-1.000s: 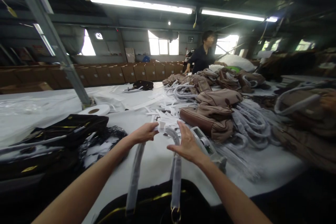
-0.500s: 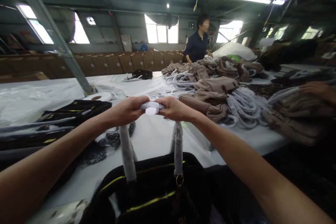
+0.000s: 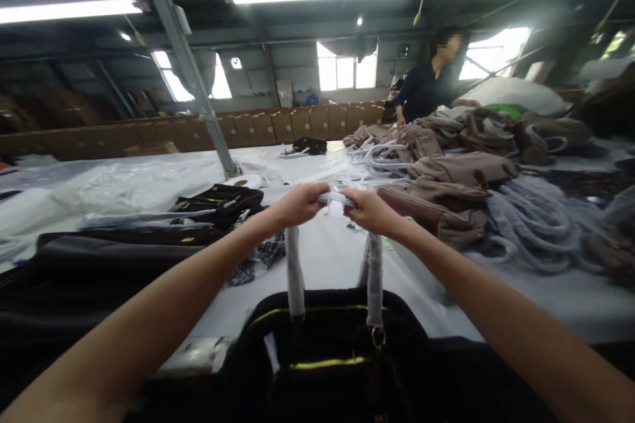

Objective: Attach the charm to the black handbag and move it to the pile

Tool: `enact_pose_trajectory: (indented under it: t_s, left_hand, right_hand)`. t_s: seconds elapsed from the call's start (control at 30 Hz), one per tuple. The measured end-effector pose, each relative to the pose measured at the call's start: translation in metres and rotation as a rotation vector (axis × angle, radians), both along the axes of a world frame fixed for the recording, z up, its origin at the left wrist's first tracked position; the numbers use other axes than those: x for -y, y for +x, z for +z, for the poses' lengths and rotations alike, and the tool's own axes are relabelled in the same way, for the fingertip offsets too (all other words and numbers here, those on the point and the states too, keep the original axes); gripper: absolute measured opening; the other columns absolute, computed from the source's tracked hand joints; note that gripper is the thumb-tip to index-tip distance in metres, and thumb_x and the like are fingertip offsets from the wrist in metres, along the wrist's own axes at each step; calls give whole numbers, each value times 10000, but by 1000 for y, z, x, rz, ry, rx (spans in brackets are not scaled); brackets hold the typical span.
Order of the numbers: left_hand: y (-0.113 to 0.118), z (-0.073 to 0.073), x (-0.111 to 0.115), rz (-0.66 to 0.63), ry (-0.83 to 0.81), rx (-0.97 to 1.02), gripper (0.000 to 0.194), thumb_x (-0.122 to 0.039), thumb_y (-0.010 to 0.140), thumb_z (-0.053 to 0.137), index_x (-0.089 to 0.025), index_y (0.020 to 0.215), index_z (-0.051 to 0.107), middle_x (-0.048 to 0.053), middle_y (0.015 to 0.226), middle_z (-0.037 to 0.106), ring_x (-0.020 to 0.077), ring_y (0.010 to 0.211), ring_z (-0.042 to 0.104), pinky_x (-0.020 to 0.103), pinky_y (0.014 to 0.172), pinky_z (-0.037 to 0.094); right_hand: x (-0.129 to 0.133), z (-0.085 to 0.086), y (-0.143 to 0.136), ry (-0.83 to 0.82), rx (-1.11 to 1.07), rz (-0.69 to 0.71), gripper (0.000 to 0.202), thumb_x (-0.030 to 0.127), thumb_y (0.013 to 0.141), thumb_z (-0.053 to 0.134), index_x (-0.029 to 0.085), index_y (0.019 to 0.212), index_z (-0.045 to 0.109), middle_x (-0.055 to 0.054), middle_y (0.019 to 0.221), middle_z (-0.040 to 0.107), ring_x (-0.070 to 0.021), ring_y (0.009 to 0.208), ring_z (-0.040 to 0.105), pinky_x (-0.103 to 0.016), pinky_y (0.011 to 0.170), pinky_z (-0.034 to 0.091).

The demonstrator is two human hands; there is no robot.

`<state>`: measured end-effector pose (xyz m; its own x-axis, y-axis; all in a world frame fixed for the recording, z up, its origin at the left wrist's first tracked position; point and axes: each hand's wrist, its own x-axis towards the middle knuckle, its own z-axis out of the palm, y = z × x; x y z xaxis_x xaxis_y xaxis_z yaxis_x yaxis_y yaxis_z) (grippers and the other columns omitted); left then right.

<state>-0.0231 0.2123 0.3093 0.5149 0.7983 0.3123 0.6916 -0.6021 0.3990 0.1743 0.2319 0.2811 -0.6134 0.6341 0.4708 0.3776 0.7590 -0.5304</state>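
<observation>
Both hands hold up the wrapped handles of a black bag (image 3: 337, 337) with yellow zips, low in the centre of the view. My left hand (image 3: 306, 202) is closed round the left part of the handle tops, and my right hand (image 3: 370, 209) grips the right part. Between them a white wrapping piece (image 3: 336, 205) shows around the handles. White-covered straps (image 3: 294, 271) run down from the hands to the bag. A ring with something dark hanging from it is at the right strap's base.
Dark bags (image 3: 218, 205) lie on the white table (image 3: 322, 264) to the left. Taupe bags (image 3: 461, 168) with wrapped straps are heaped at the right. A metal post (image 3: 198, 92) rises at back left; a person (image 3: 426, 89) stands behind the heap.
The view has turned left, so the surroundings appear further right. Both hands keep their grip on the handles. The person behind the heap has shifted an arm; the hand at the right edge is gone from view.
</observation>
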Motion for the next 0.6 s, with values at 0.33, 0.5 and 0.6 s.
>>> enact_pose_trajectory:
  t_s: [0.33,0.5,0.6]
  left_hand:
    - [-36,-60,-48,217,-169,71,340,-382,722,568,-132,946,619,-6,649,579,158,614,556,266,612,443]
    - [-56,-95,-59,282,-269,92,1029,-485,598,716,-162,1428,202,174,1242,537,274,1003,594,377,869,457]
    - [-66,-117,-52,327,-301,93,1034,-559,646,650,-125,1443,154,218,1451,311,332,1256,414,421,1035,329]
  right_hand:
    - [12,-106,75,-374,146,-326,539,457,838,557,119,1254,495,-152,1011,660,-254,876,635,-377,790,482]
    - [59,-146,104,-522,102,-368,564,498,846,504,91,1237,507,-133,983,668,-240,844,642,-356,766,491]
    - [84,-161,123,-567,50,-456,589,530,844,483,87,1232,507,-109,928,670,-239,835,632,-344,754,479]
